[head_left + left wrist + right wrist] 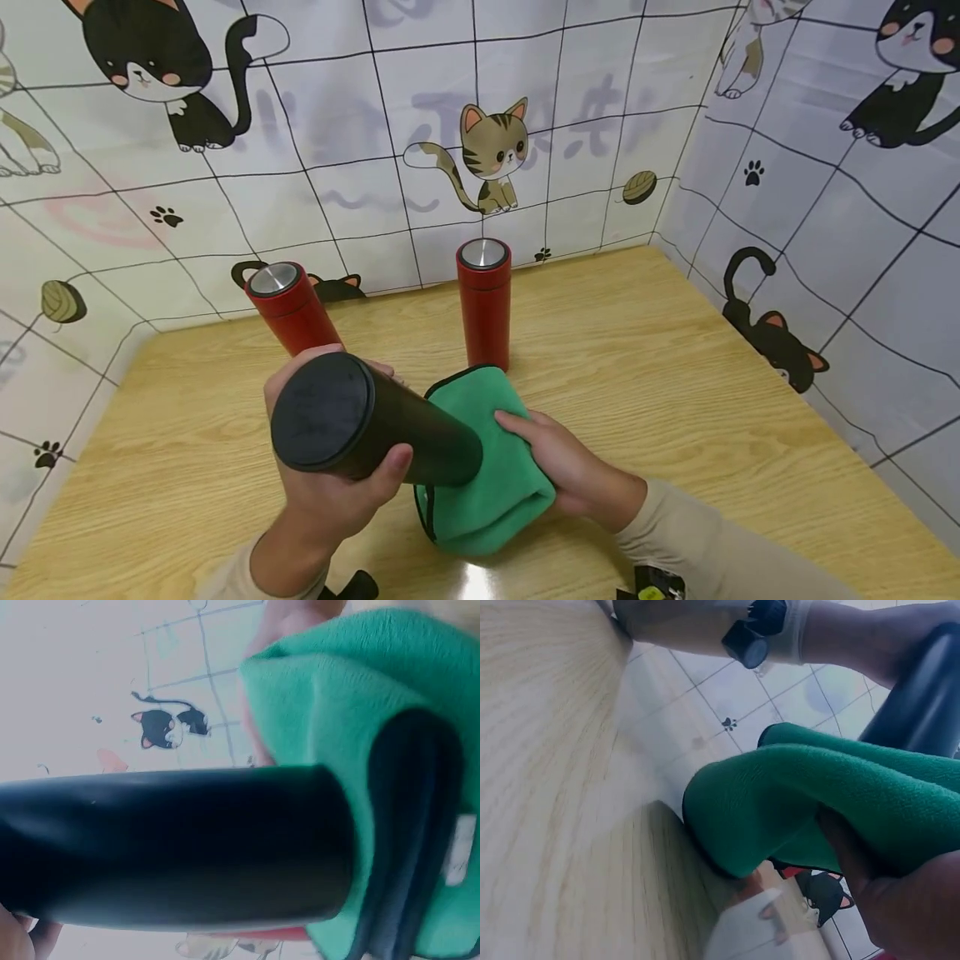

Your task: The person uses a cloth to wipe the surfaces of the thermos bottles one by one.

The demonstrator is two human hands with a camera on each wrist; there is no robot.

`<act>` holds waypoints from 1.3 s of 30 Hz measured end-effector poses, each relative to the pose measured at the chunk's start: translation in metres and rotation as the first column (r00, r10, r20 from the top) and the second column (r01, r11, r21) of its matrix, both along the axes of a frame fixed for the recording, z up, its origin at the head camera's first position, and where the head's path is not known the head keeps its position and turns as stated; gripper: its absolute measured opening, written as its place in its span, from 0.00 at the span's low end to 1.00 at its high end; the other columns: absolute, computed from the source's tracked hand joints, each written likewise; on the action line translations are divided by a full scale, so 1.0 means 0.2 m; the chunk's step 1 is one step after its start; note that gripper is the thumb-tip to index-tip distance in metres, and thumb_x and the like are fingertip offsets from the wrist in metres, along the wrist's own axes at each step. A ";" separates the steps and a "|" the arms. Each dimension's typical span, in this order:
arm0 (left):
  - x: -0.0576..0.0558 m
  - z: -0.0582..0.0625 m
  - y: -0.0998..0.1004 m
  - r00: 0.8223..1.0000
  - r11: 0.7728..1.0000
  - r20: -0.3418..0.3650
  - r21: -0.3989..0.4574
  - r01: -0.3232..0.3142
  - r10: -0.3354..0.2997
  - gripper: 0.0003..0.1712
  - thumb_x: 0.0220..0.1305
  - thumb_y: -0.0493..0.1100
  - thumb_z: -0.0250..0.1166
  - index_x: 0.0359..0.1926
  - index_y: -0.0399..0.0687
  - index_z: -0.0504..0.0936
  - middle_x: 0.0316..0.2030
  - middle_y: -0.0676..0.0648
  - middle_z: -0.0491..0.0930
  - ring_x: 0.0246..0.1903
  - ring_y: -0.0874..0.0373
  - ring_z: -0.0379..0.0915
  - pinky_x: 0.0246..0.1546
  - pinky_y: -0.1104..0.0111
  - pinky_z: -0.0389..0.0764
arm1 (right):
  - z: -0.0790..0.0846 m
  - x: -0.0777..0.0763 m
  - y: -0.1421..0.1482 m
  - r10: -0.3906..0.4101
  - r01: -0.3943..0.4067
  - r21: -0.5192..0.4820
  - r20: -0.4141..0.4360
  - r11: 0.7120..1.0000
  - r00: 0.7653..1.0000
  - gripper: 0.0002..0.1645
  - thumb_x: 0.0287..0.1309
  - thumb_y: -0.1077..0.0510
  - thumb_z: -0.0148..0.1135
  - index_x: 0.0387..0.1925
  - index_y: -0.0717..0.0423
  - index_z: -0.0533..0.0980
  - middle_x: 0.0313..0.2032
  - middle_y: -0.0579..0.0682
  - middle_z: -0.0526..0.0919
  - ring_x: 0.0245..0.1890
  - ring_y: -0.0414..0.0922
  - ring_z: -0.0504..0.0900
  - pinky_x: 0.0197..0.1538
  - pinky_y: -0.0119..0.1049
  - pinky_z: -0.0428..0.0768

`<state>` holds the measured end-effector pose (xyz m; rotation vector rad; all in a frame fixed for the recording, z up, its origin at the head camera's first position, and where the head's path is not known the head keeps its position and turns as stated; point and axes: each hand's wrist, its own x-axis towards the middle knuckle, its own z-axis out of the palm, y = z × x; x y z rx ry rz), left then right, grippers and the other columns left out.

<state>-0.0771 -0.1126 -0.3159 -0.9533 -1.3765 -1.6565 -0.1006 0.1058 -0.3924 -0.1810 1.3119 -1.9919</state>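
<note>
A dark, nearly black vacuum flask (431, 433) lies tilted in the air, its wide flat end toward me. My left hand (322, 508) grips that near end, thumb along the side. Against the far end is a folded green cloth (487, 521) with black edging; my right hand (573, 467) holds it, thumb on top and the other fingers mostly hidden beneath. In the left wrist view the flask (180, 847) meets the cloth (315, 712), which hides its end. The right wrist view has the cloth (742, 795) draped over the fingers of the right hand (915, 915).
Two red flasks with silver-topped lids stand on the wooden table (675, 375): one red flask (483, 317) behind the cloth, another red flask (295, 312) at back left, partly covered by the left hand. Cat-printed sheeting (420, 83) walls the back and sides.
</note>
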 end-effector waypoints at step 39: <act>-0.89 -0.21 -0.09 0.674 0.858 0.538 -0.398 -0.326 0.506 0.52 0.57 0.51 0.75 0.75 0.60 0.52 0.65 0.47 0.71 0.62 0.51 0.70 0.64 0.47 0.72 | -0.26 -0.10 0.37 0.056 -0.056 0.114 0.004 0.992 0.998 0.43 0.75 0.47 0.50 0.78 0.62 0.44 0.62 0.51 0.76 0.58 0.45 0.80 0.59 0.41 0.81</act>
